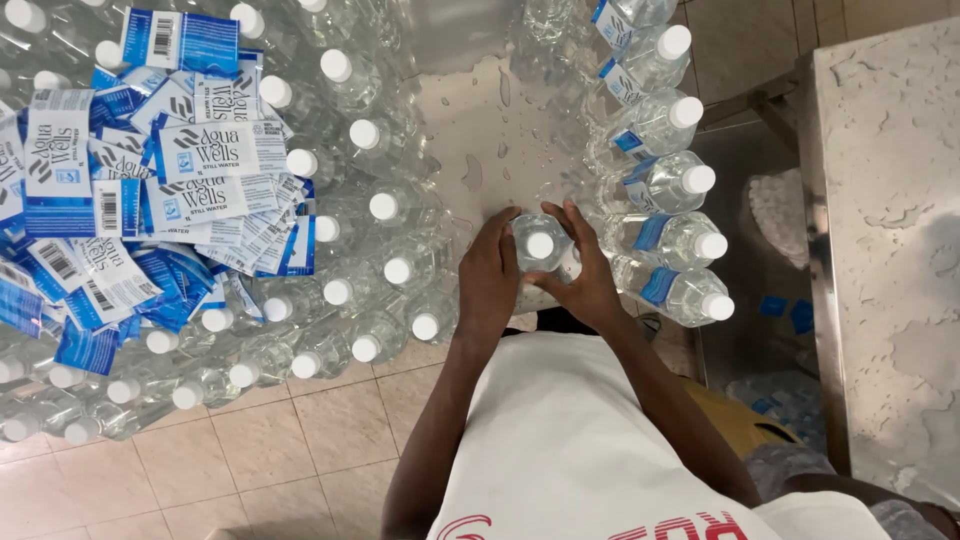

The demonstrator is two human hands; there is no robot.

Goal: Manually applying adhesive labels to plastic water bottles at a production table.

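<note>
A clear plastic water bottle (540,243) with a white cap stands upright on a wet steel table (480,110), seen from above. My left hand (487,278) wraps its left side and my right hand (590,280) wraps its right side, so both hold the same bottle. Just to the left stand several unlabelled capped bottles (385,207). To the right, a row of labelled bottles (675,240) lies leaning, with blue and white labels showing.
A heap of loose blue and white paper labels (150,190) lies on top of the bottles at the left. A marbled grey counter (890,230) stands at the right. Below are beige floor tiles (260,460). A bag of white caps (780,210) sits beside the counter.
</note>
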